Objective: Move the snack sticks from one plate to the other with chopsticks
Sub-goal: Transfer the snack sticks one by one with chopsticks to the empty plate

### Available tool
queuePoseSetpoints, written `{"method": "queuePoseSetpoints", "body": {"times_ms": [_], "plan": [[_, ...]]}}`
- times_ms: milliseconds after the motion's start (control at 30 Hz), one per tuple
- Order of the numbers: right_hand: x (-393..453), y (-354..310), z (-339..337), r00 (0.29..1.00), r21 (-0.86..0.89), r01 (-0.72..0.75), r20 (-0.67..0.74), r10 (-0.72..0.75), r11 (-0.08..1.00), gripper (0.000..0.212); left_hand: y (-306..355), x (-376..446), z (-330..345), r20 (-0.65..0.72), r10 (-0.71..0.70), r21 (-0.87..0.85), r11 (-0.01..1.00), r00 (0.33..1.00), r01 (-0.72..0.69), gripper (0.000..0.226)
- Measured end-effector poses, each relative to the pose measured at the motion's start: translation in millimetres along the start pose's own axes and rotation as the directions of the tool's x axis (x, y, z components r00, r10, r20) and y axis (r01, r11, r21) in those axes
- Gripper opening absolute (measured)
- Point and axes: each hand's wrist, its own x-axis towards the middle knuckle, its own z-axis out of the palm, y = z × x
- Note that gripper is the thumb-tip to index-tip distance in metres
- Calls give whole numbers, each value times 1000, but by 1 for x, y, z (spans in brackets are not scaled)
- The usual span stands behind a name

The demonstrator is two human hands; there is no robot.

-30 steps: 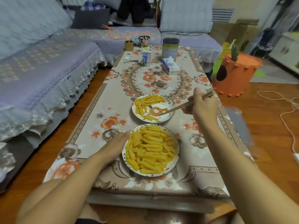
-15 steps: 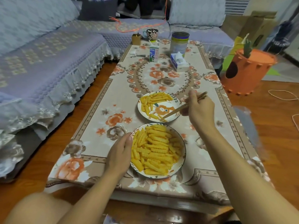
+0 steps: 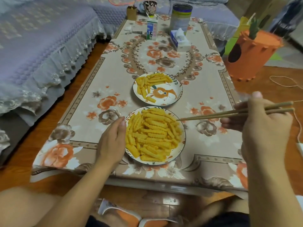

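Note:
Two round plates stand in a line on the low table. The near plate (image 3: 183, 141) is heaped with yellow crinkled snack sticks (image 3: 152, 135). On the far plate (image 3: 177, 94), a smaller lot of snack sticks (image 3: 151, 82) lies along its back and left side. My right hand (image 3: 264, 126) grips a pair of wooden chopsticks (image 3: 229, 114) at the right of the near plate. Their tips reach the pile's upper right edge and hold no stick. My left hand (image 3: 113, 140) rests against the near plate's left rim, fingers relaxed.
A flowered cloth covers the table (image 3: 105, 89). At the far end stand a tissue box (image 3: 179, 40), a milk carton (image 3: 152, 29), a tin (image 3: 181, 17), a mug (image 3: 150, 7) and a small brown box (image 3: 132, 12). A lilac sofa (image 3: 41, 43) runs along the left; an orange tub (image 3: 250, 53) stands on the right.
My right hand has drawn back from the far plate toward me, and the chopstick tips now point at the near plate's pile. The view has tipped down and closer. My left hand stays at the rim.

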Motion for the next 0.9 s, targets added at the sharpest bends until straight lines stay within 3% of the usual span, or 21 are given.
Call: {"method": "queuePoseSetpoints", "body": {"times_ms": [67, 167, 300, 433, 533, 600, 733, 900], "plan": [[8, 0, 8, 999, 41, 51, -16, -50, 998, 39, -2, 0, 3, -3, 16, 41, 999, 1000, -16, 59], [30, 10, 44, 995, 44, 44, 92, -47, 998, 37, -4, 1, 4, -12, 28, 67, 997, 1000, -27, 62], [49, 26, 107, 955, -118, 74, 294, -36, 990, 38, -4, 2, 2, -16, 18, 18, 1000, 1000, -17, 62], [50, 34, 132, 937, -193, 120, 346, -47, 974, 42, -2, 1, 0, -15, 8, -30, 1000, 1000, -8, 68], [51, 27, 125, 945, -173, 134, 318, -73, 976, 46, -4, 1, -3, -61, -42, -151, 988, 997, 33, 72], [49, 12, 117, 931, -117, 150, 351, -100, 982, 48, -6, 2, -5, -118, -111, -285, 956, 987, 73, 58], [34, -17, 110, 795, 15, 146, 594, -126, 989, 49, -2, 3, -7, -156, -169, -378, 920, 973, 99, 44], [21, -14, 121, 600, -32, 255, 789, -133, 966, 51, -4, 2, -6, -178, -180, -359, 927, 967, 107, 41]]}}
